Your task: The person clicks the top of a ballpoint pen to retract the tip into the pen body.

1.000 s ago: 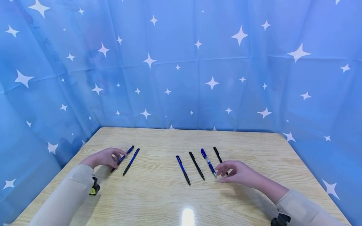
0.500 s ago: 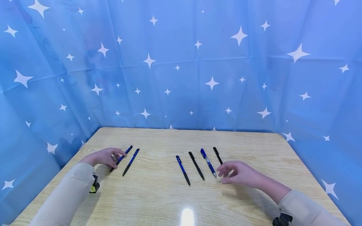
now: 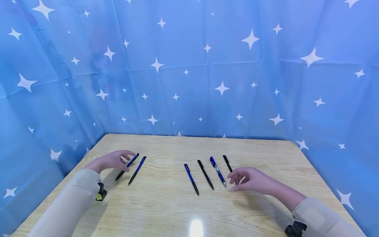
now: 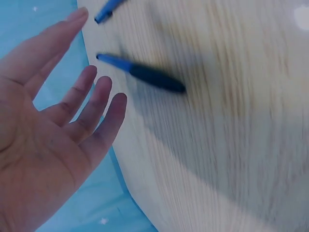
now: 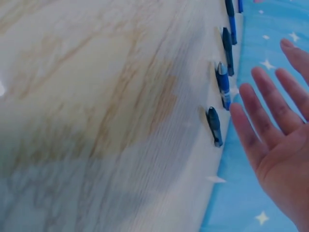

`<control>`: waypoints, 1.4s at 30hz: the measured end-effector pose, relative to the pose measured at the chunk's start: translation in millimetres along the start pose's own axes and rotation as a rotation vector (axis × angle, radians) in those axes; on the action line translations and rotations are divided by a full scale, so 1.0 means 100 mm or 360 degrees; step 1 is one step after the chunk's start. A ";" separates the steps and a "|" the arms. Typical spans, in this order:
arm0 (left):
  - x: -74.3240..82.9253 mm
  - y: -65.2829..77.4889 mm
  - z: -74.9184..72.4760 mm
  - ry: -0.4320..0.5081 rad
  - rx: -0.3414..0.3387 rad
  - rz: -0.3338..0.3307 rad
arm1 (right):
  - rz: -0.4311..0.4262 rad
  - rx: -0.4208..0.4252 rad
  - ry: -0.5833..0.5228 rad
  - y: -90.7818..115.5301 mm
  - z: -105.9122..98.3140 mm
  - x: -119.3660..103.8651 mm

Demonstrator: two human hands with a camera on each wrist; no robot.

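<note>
My left hand (image 3: 113,160) hovers over the leftmost blue and black pen (image 3: 132,160), thumb and fingers spread apart. In the left wrist view the left hand (image 4: 63,130) holds nothing, and that pen (image 4: 154,77) lies on the table beyond the fingertips. A second blue and black pen (image 3: 138,169) lies just to its right. My right hand (image 3: 250,179) is loosely bent above the lower end of a black pen (image 3: 227,162), partly covering it in the head view. The right wrist view shows the right hand (image 5: 280,125) with fingers extended, apart from the black pen (image 5: 214,126).
Left of the right hand lie a blue pen with a clear section (image 3: 218,171), a black pen (image 3: 205,174) and a blue and black pen (image 3: 191,179) on the wooden table (image 3: 160,210). A blue star-patterned curtain (image 3: 189,82) surrounds the table's far and side edges.
The left hand has let go of the leftmost pen and lifted slightly away, leaving it slanted on the table. The right hand stays nearly still.
</note>
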State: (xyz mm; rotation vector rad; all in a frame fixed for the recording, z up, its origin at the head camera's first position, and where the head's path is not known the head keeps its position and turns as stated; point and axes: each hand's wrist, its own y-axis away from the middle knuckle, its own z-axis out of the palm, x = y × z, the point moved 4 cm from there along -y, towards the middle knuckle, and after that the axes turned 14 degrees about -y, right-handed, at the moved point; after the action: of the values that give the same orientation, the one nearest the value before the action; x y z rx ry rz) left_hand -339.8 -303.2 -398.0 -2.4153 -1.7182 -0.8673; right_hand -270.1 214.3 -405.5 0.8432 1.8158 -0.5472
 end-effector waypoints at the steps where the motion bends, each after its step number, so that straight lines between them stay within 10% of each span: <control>1: 0.03 -0.01 0.01 0.0006 -0.0002 0.0017 | 0.0002 -0.0005 -0.0004 0.00 0.00 -0.01; 22: 0.27 -0.15 0.35 -0.0100 -0.0132 -0.0196 | 0.0023 -0.0051 -0.0034 -0.07 0.10 -0.07; 42: 0.49 -0.19 0.36 0.0017 -0.0073 -0.0334 | 0.0020 -0.0067 -0.0020 -0.13 0.13 -0.13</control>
State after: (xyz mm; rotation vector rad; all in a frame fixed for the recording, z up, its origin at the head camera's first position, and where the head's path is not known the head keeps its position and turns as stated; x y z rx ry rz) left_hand -331.1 -241.3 -411.2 -2.2820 -1.9968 -0.9496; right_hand -268.6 193.2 -399.2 0.8205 1.8037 -0.5034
